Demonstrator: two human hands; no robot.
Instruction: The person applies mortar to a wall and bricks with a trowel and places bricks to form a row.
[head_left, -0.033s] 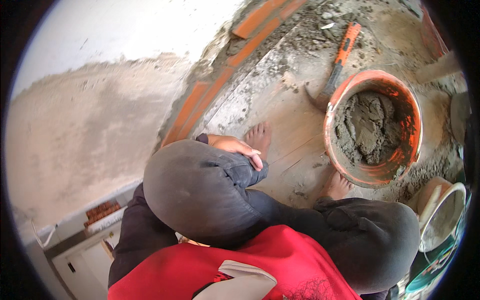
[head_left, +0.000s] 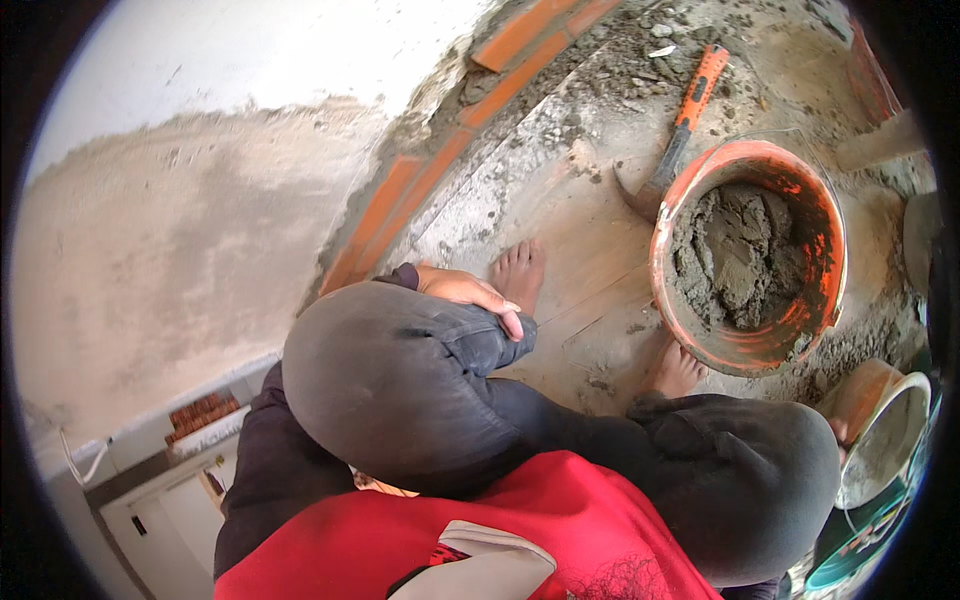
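Note:
My left hand lies over my left shin just below the bent knee, fingers stretched out and holding nothing. Mostly hidden behind my right knee, my right hand shows only a bit of finger against a small pail at the lower right. That pail is tilted, and its inside is coated grey. Between my feet and the right side stands an orange bucket with wet grey mortar in it. A hammer with an orange and black handle lies on the floor, its head beside the bucket.
A course of orange bricks runs along the base of the partly plastered wall at the left. Mortar crumbs litter the floor at the top. A green container sits at the lower right, and a pale pipe at the right.
A bit of my right hand's finger now shows against the small pail, where a pale strip lay across its side before. The view has shifted slightly. My left hand stays in place.

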